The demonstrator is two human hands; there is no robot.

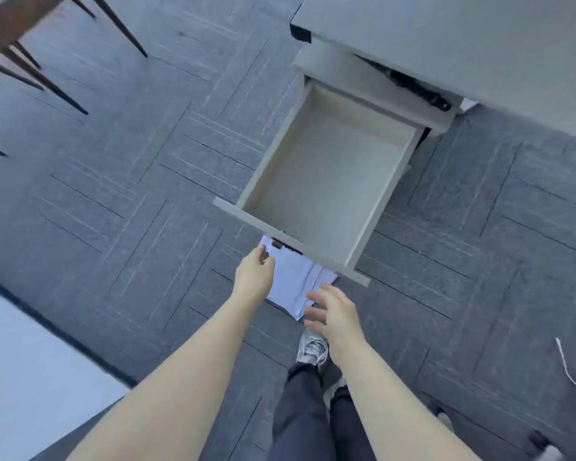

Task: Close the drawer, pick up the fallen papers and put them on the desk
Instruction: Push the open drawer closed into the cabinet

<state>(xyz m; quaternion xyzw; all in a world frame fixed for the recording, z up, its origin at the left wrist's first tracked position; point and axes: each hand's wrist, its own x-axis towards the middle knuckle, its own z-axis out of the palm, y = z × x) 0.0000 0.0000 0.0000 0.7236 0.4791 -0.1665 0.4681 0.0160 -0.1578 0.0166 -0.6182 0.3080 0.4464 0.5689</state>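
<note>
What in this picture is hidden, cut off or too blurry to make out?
- White papers on the grey carpet, head view: partly covered by the open white drawer, the left hand and the right hand; sheet count unclear.
- Dark fitting on the drawer front: too small to identify.
- White desk top: cut off by the frame edge.
- Dark wooden chair legs: motion-blurred.

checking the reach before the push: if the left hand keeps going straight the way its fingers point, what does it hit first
Most likely the drawer front panel, near its dark handle. The left hand points up toward that edge, with the papers below on the floor. Depth is unclear from one view.
</note>
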